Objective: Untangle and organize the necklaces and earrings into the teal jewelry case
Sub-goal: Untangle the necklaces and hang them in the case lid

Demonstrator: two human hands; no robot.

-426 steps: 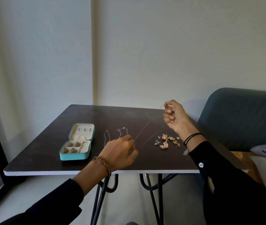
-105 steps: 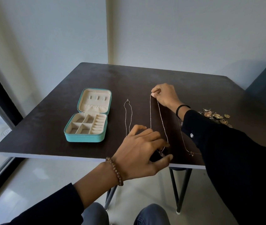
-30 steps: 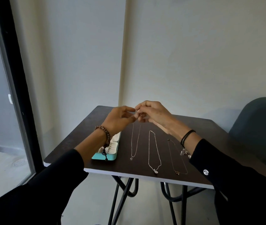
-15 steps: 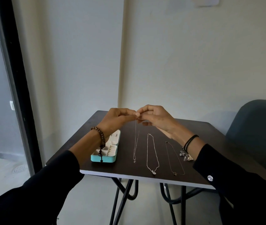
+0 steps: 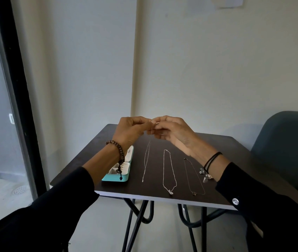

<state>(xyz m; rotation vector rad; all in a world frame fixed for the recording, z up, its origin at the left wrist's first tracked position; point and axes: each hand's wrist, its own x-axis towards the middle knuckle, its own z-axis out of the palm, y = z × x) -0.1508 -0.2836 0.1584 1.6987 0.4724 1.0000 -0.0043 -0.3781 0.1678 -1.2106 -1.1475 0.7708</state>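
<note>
A thin silver necklace [image 5: 146, 159] hangs from my fingertips, its lower end near the table's front. My left hand [image 5: 131, 130] and my right hand [image 5: 171, 132] meet above the table and both pinch its top end. Two more necklaces lie straight on the dark table [image 5: 226, 148]: a silver one with a pendant [image 5: 168, 171] and a darker one [image 5: 192, 177]. The open teal jewelry case [image 5: 116, 177] sits at the left, partly hidden by my left wrist. A few earrings [image 5: 205, 174] show beside my right wrist; the rest are hidden by my arm.
A dark green chair [image 5: 288, 148] stands to the right of the table. A glass door with a black frame [image 5: 15, 99] is on the left. The wall is close behind the table. Black metal legs [image 5: 137, 220] show under the table.
The hands stay pinched together on the necklace's top and have lifted it slightly, so the chain hangs straighter. The view has tilted up a little.
</note>
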